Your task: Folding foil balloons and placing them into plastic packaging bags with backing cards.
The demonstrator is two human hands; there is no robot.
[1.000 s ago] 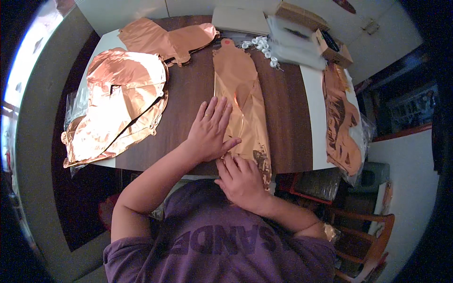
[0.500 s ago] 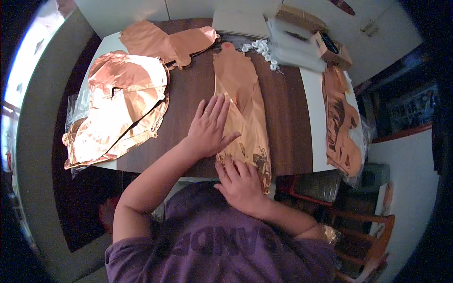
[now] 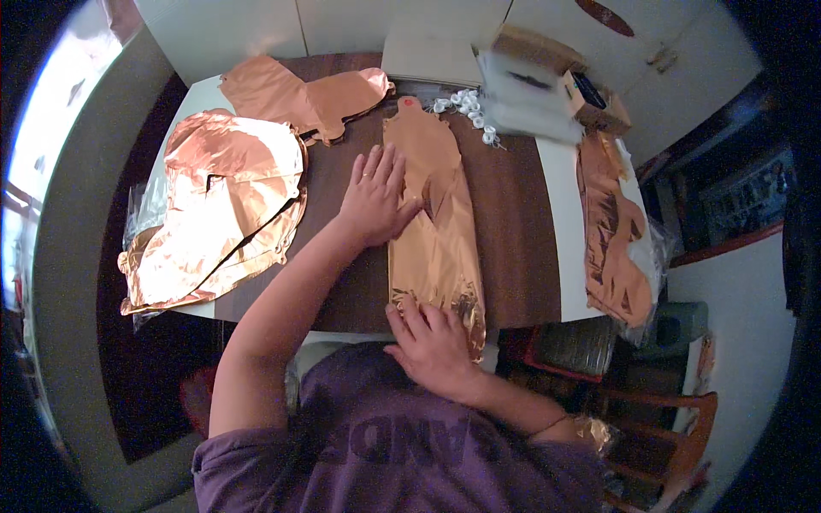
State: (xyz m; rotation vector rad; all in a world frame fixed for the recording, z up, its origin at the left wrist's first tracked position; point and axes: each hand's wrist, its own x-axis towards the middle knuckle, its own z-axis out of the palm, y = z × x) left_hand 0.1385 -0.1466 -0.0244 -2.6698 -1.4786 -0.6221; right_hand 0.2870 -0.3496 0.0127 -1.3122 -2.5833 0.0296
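Note:
A long, folded copper-coloured foil balloon (image 3: 428,179) lies flat down the middle of the dark wooden table (image 3: 522,248), its near end hanging a little past the front edge. A tab with a small red mark tops its far end. My left hand (image 3: 375,198) rests spread on its left side, fingers pointing away, partly over the bare wood. Across its creased near end lies my right hand (image 3: 432,342), fingers loosely apart and pressing on the foil. Neither hand grips anything.
Shiny flat foil balloons (image 3: 231,188) pile up at the left, with another foil balloon (image 3: 312,98) behind them. White ribbon rolls (image 3: 469,107), a clear plastic bag (image 3: 526,98) and a cardboard box (image 3: 594,103) stand at the back right. Folded foil (image 3: 611,231) lies along the right edge above a wooden chair (image 3: 676,427).
My left hand has slid away from me along the balloon's left side. My right hand stays on the near end. The whole view has shifted slightly.

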